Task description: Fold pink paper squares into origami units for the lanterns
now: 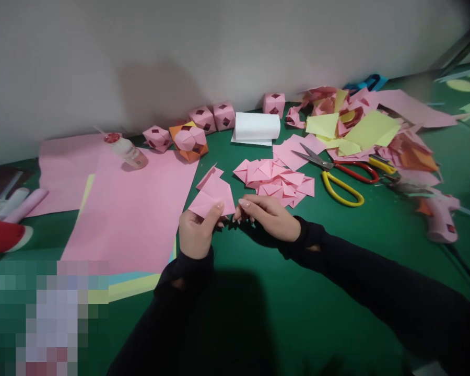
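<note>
A folded pink paper piece point(213, 196) is pinched in my left hand point(198, 230), the thumb lying flat on its front. A narrow flap stands up along its upper left edge. My right hand point(270, 214) is beside the paper's right corner, fingers curled and thumb close against them, with nothing visible in the grip. I cannot tell whether its fingertips touch the corner. Just beyond the right hand lies a pile of folded pink paper pieces point(274, 177). Scissors point(329, 167) with one red and one yellow handle lie open to the right of the pile.
Large pink sheets point(133, 214) cover the left side, with a small bottle point(127, 151) on them. Paper balls point(190, 140) and a white paper roll point(257, 126) line the wall. Paper scraps point(360, 130) heap at right, near a pink glue gun point(441, 214).
</note>
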`<action>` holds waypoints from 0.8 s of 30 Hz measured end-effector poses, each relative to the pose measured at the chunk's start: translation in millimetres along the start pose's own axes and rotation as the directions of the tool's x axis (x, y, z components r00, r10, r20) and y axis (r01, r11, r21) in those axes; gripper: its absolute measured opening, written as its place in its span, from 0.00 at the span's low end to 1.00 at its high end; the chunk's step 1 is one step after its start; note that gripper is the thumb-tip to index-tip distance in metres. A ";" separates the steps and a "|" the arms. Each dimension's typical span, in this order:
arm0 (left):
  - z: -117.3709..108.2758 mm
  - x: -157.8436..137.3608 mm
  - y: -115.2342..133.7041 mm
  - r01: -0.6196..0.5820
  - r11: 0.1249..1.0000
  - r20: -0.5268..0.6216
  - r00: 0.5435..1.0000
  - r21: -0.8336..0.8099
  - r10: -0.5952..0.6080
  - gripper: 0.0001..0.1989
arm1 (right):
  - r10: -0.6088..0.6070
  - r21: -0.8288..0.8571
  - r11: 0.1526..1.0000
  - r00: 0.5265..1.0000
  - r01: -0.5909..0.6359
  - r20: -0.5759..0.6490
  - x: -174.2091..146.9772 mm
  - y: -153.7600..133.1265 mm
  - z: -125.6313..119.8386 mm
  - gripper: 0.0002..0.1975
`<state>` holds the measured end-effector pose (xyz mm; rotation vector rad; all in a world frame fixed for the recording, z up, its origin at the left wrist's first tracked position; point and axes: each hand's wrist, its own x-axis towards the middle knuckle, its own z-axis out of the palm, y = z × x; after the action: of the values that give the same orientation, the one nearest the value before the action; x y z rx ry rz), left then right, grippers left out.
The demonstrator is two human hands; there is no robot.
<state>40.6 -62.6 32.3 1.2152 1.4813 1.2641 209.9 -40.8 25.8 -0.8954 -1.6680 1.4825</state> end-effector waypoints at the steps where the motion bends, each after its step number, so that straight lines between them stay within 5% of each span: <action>1: -0.2 0.2 -0.3 0.001 1.000 0.000 1.000 0.001 -0.001 0.13 | 0.003 -0.002 1.000 1.000 -0.003 -0.001 -0.3 0.4 0.0 0.19; 17: 0.2 5.5 -13.0 -0.048 0.998 -0.027 0.999 -0.047 0.046 0.12 | -0.012 -0.125 0.992 1.000 0.014 0.022 -1.2 0.1 2.4 0.12; 24: -1.0 1.0 3.6 -0.023 0.999 0.159 0.987 0.029 0.018 0.09 | 0.051 0.188 0.982 0.965 -0.002 -0.257 4.8 4.3 2.1 0.18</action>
<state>40.1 -61.7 36.0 1.3230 1.3795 1.1336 205.9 -37.3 21.6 -0.9660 -1.3086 1.4422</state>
